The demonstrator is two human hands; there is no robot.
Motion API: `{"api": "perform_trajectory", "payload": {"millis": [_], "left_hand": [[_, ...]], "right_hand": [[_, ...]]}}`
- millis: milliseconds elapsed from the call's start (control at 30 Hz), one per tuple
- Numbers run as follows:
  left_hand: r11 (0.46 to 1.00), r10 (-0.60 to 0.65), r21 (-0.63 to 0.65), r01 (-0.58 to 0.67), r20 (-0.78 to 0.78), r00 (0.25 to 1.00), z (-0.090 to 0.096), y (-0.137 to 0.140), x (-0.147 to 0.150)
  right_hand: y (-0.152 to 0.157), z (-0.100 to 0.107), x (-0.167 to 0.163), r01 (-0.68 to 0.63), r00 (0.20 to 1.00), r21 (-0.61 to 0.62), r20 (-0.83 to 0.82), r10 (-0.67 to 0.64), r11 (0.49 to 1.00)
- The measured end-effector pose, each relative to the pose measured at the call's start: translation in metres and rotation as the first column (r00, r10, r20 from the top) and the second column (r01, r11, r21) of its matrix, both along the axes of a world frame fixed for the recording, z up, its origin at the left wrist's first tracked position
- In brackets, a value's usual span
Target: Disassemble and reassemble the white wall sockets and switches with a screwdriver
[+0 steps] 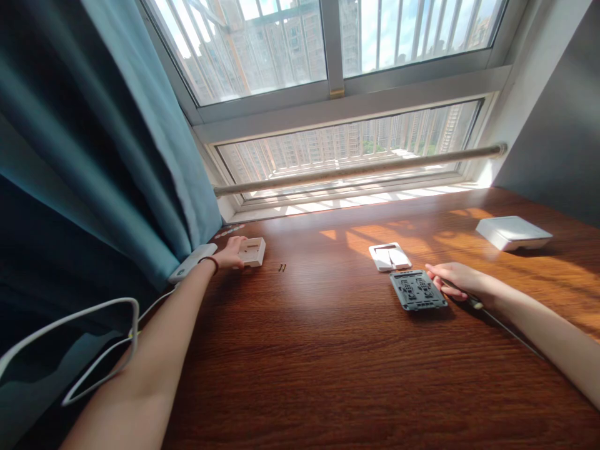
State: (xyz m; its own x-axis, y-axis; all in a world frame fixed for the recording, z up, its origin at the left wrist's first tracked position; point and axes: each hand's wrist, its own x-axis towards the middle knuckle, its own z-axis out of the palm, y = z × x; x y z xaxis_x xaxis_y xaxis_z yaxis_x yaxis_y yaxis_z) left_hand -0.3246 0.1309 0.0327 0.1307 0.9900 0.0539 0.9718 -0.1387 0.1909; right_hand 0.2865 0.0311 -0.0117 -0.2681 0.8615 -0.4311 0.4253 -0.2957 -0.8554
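My left hand (229,254) has its fingers wrapped round the side of a white square mounting box (254,252) on the table. Two small brass-coloured screws (282,267) lie just to the right of that box. In my right hand (454,279) is a screwdriver (509,333), its thin shaft pointing back under the forearm. The fingertips are close to a dark grey switch module (419,291); whether they touch it I cannot tell. Behind the module lies a white switch cover (390,257).
A white box (513,232) stands at the right on the wooden table (300,369). A white power strip (193,262) with cables lies by the blue curtain (154,125). Several small pale discs (229,231) are at the back left, near the window.
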Motion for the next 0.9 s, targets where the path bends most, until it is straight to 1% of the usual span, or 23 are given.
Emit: {"api": "perform_trajectory", "payload": {"millis": [367, 500, 700, 900], "left_hand": [[1.000, 0.003, -0.014, -0.003, 0.042, 0.999, -0.007, 0.008, 0.002], [1.000, 0.000, -0.024, 0.001, 0.045, 0.999, -0.008, 0.010, 0.001], [0.999, 0.002, -0.048, 0.000, 0.062, 0.998, -0.013, 0.016, -0.002], [0.996, 0.039, -0.085, -0.033, 0.070, 0.997, -0.019, 0.019, -0.005]], "right_hand": [[0.005, -0.004, 0.003, -0.035, 0.999, -0.001, -0.022, 0.035, 0.999], [0.002, 0.000, 0.000, -0.018, 1.000, -0.015, -0.004, 0.018, 1.000], [-0.003, 0.009, -0.006, -0.004, 0.999, 0.004, -0.036, 0.004, 1.000], [-0.004, 0.011, -0.007, 0.010, 0.999, 0.010, -0.036, -0.009, 1.000]]}}
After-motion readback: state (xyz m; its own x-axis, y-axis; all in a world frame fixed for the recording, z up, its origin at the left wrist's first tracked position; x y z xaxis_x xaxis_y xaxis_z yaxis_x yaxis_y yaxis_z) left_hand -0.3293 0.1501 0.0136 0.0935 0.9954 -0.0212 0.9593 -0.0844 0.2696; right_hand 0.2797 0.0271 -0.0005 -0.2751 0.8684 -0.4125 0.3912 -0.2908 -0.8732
